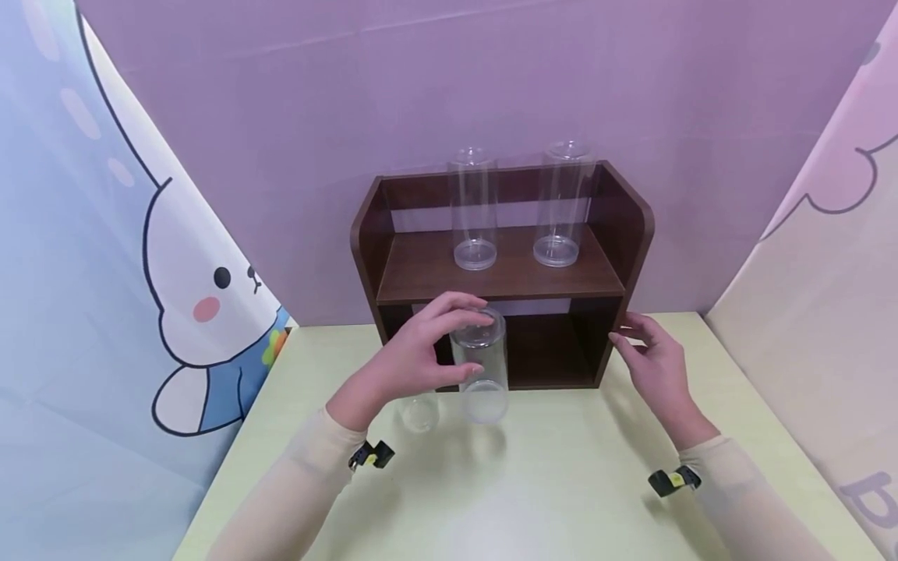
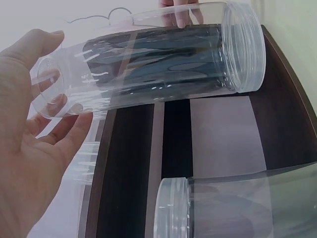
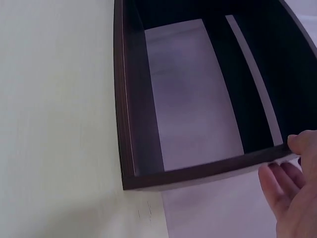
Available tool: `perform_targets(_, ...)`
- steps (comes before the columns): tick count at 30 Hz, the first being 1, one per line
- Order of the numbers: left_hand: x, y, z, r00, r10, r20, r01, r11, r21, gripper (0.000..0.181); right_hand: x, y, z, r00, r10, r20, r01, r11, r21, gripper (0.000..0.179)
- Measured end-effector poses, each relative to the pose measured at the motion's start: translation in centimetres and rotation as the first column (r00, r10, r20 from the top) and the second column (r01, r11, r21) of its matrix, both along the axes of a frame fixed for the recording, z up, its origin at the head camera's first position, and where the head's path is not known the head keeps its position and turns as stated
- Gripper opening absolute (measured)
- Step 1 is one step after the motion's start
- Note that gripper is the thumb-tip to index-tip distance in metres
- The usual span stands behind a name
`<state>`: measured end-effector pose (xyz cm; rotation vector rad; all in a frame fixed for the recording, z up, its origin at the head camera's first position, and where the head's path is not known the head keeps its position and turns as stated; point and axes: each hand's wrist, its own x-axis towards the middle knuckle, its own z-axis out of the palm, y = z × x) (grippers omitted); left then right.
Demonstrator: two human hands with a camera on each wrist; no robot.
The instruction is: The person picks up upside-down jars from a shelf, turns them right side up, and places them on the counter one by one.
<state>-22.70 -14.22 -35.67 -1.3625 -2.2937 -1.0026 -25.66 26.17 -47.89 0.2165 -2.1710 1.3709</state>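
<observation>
My left hand (image 1: 414,351) grips a clear plastic jar (image 1: 495,358) near its upper end, thumb on one side and fingers on the other. The jar hangs upright before the shelf's lower compartment, its ridged screw lid (image 2: 245,47) at the bottom end. With thumb and fingers, my right hand (image 1: 655,366) pinches the front edge of the right side panel of a dark brown two-tier shelf (image 1: 421,269). A second jar (image 1: 419,414) stands on the table below my left hand, which partly hides it; its lid (image 2: 171,208) is on top.
Two more clear jars, one near the middle (image 1: 475,210) and one to the right (image 1: 559,206), stand on the shelf's upper board. The pale table (image 1: 561,467) runs back to a purple cloth wall (image 1: 281,156). Printed curtains (image 1: 70,273) hang at both sides.
</observation>
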Motion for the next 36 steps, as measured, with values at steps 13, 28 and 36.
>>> perform_targets(13,0.1,-0.6,-1.3,0.999,0.026,0.043,-0.031,0.991,0.134,0.058,2.5,-2.6,-0.3,0.977,0.131,-0.168,-0.132,0.991,0.004,0.036)
perform_targets(28,-0.2,0.0,-1.7,0.996,-0.004,0.087,-0.009,0.988,0.152,0.057,4.1,-8.2,-1.8,0.784,0.611,0.113,-0.62,0.781,0.078,0.062)
perform_targets(36,-0.1,0.3,-1.8,0.996,-0.005,0.085,-0.007,0.989,0.148,0.057,4.4,-10.2,-2.3,0.731,0.666,0.151,-0.677,0.735,0.037,0.07)
